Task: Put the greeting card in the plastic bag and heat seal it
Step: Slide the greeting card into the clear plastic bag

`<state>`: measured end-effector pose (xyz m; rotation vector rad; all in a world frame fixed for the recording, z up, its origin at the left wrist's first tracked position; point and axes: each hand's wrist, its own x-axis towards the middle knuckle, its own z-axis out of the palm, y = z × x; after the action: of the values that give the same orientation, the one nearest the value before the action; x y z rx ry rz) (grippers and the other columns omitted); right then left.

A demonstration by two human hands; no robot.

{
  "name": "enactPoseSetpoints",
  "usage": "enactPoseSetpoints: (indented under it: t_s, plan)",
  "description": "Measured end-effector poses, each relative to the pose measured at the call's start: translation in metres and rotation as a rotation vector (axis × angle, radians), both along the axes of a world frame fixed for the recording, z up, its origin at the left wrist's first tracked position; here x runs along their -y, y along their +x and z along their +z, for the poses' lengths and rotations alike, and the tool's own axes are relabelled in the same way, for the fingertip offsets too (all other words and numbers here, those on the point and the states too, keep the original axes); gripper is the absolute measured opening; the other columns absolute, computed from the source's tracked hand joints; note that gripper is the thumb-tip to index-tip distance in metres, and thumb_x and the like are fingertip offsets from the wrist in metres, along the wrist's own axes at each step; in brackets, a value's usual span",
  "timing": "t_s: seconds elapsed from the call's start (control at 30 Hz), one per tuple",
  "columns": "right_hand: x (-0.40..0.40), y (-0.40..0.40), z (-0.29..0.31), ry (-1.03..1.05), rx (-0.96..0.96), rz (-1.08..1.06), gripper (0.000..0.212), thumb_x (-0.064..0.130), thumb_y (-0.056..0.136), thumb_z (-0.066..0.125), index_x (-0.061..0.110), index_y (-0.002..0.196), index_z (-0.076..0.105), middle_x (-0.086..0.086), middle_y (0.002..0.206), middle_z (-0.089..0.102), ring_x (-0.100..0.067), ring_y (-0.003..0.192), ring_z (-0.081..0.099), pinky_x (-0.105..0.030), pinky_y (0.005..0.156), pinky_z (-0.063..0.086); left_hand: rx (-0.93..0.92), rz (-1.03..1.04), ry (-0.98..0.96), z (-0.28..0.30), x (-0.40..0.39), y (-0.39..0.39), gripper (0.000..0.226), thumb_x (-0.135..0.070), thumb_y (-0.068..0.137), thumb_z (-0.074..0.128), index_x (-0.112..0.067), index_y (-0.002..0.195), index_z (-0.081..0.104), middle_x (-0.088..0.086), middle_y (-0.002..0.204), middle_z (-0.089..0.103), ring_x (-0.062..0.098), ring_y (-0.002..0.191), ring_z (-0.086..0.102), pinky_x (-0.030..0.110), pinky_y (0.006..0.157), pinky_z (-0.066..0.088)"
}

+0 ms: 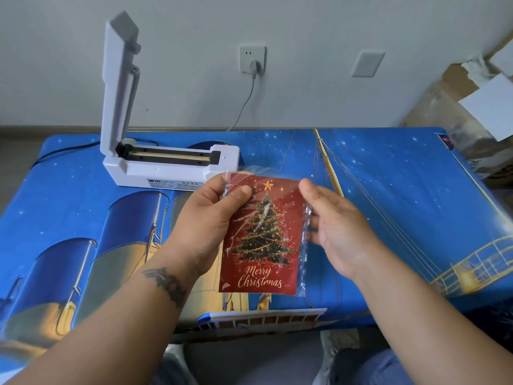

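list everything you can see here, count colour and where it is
greeting card: one, red with a Christmas tree, inside the bag, held above the table
plastic bag: one, clear, around the card
heat sealer: one, white, lid raised, far left of table
table cover: one, blue with a ship print, over the table
wall socket: one, white, on the wall, grey plug in it
blank wall plate: one, white, right of the socket
cardboard boxes: count unclear, brown, far right
left hand: one, grips the bag's upper left
right hand: one, holds the bag's right edge
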<state>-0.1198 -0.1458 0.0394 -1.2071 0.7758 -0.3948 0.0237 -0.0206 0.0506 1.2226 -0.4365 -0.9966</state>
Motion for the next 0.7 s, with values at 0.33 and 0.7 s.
enactPoseSetpoints:
  t_s: [0.33,0.7]
  plan:
    - [-0.026,0.004,-0.007,-0.006,-0.040,0.137,0.014,0.012,0.088,0.059,0.010,0.099,0.067,0.000,0.088,0.073,-0.013,0.079,0.068,-0.038,0.073,0.055,-0.005,0.130,0.022,0.002,-0.012,0.010,0.014,-0.011,0.091,0.054,-0.020,0.085,0.063,0.007,0.080,0.073,0.020,0.069,0.070,0.028,0.059,0.057]
    - [-0.044,0.007,-0.010,-0.167,-0.059,0.171,0.010,0.012,0.088,0.059,0.018,0.084,0.066,0.002,0.080,0.070,-0.013,0.077,0.066,-0.026,0.069,0.054,0.064,0.252,0.117,0.001,-0.038,0.033,0.031,-0.045,0.071,0.063,-0.025,0.089,0.077,-0.002,0.077,0.073,0.011,0.067,0.067,0.030,0.064,0.053]
